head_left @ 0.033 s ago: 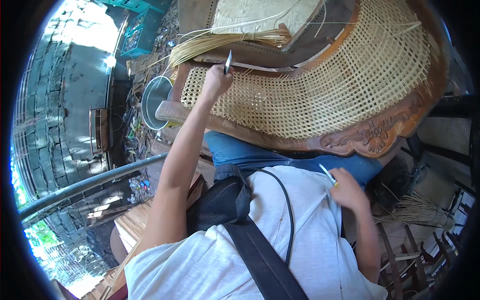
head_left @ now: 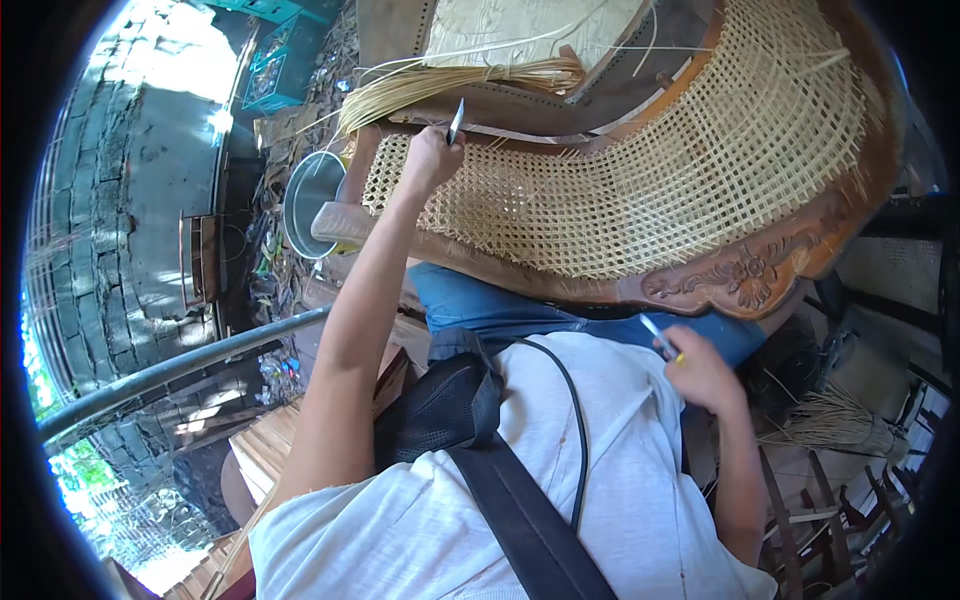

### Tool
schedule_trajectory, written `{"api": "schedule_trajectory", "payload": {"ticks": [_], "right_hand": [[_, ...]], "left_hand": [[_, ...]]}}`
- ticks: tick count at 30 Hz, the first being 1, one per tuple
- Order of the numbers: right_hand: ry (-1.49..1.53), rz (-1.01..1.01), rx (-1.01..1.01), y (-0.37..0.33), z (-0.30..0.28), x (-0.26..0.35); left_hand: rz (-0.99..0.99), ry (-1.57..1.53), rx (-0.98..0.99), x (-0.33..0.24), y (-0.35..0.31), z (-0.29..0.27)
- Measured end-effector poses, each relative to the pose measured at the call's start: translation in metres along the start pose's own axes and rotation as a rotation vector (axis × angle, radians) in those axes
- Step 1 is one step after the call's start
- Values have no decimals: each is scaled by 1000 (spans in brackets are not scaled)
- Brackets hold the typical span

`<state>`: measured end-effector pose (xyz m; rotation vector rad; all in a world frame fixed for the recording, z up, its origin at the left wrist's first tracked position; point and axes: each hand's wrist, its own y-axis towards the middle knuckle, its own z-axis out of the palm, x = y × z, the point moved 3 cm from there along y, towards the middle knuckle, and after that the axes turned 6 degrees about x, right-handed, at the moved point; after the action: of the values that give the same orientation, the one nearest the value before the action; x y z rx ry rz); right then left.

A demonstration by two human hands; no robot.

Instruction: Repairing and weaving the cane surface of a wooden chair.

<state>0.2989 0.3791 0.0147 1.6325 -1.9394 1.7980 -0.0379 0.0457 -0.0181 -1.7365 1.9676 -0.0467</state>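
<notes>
My left hand (head_left: 432, 160) is closed around a small knife (head_left: 456, 122), its blade pointing up and away from me. That hand rests over the left end of a woven cane panel (head_left: 600, 205) in a curved wooden chair frame (head_left: 720, 285) with carved flowers. My right hand (head_left: 702, 372) is closed on a slim tool with a pale, narrow tip (head_left: 655, 332) and a bit of yellow near the fingers; its exact kind is unclear. It is held over my blue-trousered leg, below the frame's carved edge and apart from the cane.
A bundle of cane strands (head_left: 470, 85) lies beyond the panel, with loose strands across it. A bucket (head_left: 312, 205) stands to the left, near a metal rail (head_left: 190, 370). Teal crates (head_left: 285, 60) are at the far left. More cane (head_left: 835, 420) and wooden pieces (head_left: 830, 510) lie at right.
My right hand has shifted slightly up with its tool, and the tool's tip has moved a little away from me. My left hand with the knife is nearly still.
</notes>
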Motion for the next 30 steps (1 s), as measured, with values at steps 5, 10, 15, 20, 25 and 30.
{"api": "schedule_trajectory", "payload": {"ticks": [5, 10, 15, 20, 25, 30], "right_hand": [[586, -303, 18, 119, -52, 72], [88, -210, 139, 297, -40, 138], [-349, -207, 254, 372, -29, 164], [-501, -275, 370, 380, -30, 174], [-400, -238, 378, 383, -31, 169], [-426, -266, 318, 389, -29, 173]], "left_hand": [[11, 22, 22, 21, 52, 28], [-76, 105, 69, 25, 70, 57], [-86, 96, 195, 34, 76, 62], [-124, 171, 208, 27, 71, 62], [-140, 256, 113, 12, 62, 61], [-146, 272, 120, 8, 60, 61]]}}
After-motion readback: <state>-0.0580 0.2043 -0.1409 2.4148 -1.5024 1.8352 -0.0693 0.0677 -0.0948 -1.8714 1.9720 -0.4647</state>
